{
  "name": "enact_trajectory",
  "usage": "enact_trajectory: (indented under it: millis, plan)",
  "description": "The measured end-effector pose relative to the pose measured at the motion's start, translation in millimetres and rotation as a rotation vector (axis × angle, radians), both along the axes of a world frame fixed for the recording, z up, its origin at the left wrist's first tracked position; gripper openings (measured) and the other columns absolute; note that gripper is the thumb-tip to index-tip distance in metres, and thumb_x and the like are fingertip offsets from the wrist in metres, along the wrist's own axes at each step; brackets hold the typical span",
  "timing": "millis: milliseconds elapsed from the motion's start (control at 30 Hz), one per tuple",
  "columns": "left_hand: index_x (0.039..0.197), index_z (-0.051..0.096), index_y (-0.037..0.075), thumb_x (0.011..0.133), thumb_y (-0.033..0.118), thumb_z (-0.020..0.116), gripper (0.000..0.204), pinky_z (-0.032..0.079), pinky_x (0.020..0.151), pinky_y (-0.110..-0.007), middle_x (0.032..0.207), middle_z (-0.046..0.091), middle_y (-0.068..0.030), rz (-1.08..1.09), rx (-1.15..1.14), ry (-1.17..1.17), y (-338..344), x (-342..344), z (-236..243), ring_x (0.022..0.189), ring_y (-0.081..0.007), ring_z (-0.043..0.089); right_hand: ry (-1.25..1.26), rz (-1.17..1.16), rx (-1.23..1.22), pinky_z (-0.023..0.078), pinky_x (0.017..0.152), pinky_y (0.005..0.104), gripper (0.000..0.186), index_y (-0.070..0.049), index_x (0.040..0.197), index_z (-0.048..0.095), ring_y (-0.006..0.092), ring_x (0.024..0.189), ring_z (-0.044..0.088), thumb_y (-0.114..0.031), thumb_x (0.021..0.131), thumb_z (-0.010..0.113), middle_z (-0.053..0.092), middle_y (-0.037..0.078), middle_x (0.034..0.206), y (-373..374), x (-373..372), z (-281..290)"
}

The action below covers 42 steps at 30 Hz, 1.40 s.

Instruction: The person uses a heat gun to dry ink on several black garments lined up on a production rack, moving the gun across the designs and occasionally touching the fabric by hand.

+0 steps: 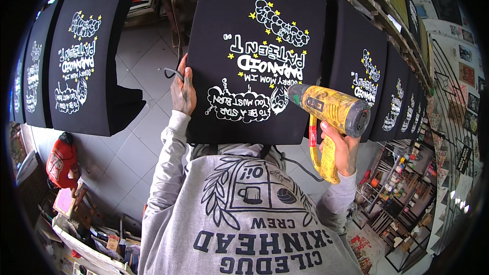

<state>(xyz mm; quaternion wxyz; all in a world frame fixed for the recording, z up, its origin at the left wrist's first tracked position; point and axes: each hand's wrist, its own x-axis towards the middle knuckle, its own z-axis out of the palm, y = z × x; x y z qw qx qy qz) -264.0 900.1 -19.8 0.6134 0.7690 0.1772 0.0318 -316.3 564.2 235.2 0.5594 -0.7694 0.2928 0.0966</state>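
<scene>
"Two hands: how does the left hand (184,85) sit?"

"Fingers along the left edge of the black cloth panel (260,0); gripping or merely steadying, I can't tell."

"And right of those fingers?"

"White print (270,63) on that panel, then the yellow heat gun (336,107), its handle clasped by the right hand (342,145), nozzle ahead and leftward of the fingers. I'd sweep it evenly, never lingering over one letter."

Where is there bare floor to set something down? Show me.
Tiles lie bare between the left panel and left hand, continuing below that panel to the left sleeve. Crowded: the right panels, lower-left clutter, lower-right shelving.
</scene>
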Motion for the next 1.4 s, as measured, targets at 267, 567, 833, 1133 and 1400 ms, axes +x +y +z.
enact_trajectory:
  millis: [267,567,833,1133,1400]
  plan:
    - [0.152,0.05,0.005,0.112,0.045,0.042,0.058,0.04,0.111,-0.034,0.143,0.062,-0.0162,0.0,0.017,0.013,-1.0,-0.2,6.2,0.129,-0.021,0.059,0.004,-0.007,-0.028,0.053,0.055,0.0243,0.033,0.0,0.122,0.066,0.0091,0.075,0.065,-0.005,0.091,0.076,0.072,0.006,0.101,3.7,0.9,0.8]
    - [0.152,0.05,0.005,0.111,0.044,0.043,0.057,0.042,0.106,-0.031,0.133,0.066,-0.0137,0.022,-0.052,0.014,-3.4,-0.9,6.5,0.115,-0.0183,0.06,-0.038,0.134,0.013,0.054,0.06,0.0251,0.038,0.001,0.124,0.065,0.0102,0.079,0.067,-0.004,0.09,0.079,0.073,0.008,0.104,29.4,1.4,-5.6]
    - [0.152,0.052,0.01,0.112,0.043,0.038,0.053,0.049,0.09,-0.034,0.102,0.067,-0.0142,0.01,0.125,0.037,-1.4,0.1,9.2,0.095,-0.0226,0.064,0.008,0.119,0.067,0.055,0.088,0.0326,0.041,0.004,0.126,0.064,0.0158,0.1,0.068,-0.001,0.089,0.08,0.072,0.011,0.114,40.3,6.7,-1.7]
    - [0.152,0.05,0.012,0.112,0.047,0.034,0.056,0.051,0.09,-0.046,0.116,0.069,-0.0232,-0.007,0.166,0.062,-0.4,0.0,9.9,0.102,-0.0417,0.068,-0.063,0.204,-0.063,0.056,0.087,0.0314,0.039,0.004,0.125,0.066,0.0145,0.1,0.068,-0.001,0.088,0.08,0.072,0.011,0.116,38.4,4.9,-12.2]
    - [0.153,0.049,0.013,0.111,0.05,0.033,0.059,0.051,0.089,-0.048,0.119,0.069,-0.0254,-0.005,0.215,0.049,-0.5,-0.4,2.4,0.103,-0.043,0.068,0.019,0.135,0.001,0.057,0.08,0.0292,0.038,0.003,0.125,0.065,0.0133,0.096,0.068,-0.001,0.089,0.079,0.073,0.01,0.113,40.3,7.0,-3.5]
